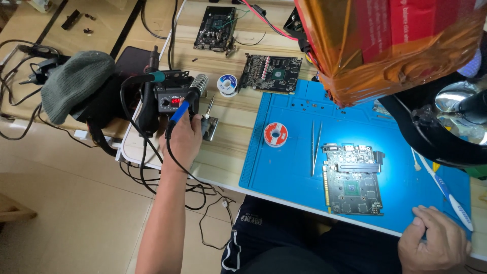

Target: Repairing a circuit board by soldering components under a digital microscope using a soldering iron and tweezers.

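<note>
Head view: left hand (183, 138) grips soldering iron (185, 103), tip hidden; right hand (432, 243) loosely curled, empty, partly cropped.

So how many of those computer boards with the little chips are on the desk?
3. One board lies on the blue mat under the light. One sits just above the mat's top edge. One is farther back. The orange bag may hide more.
</note>
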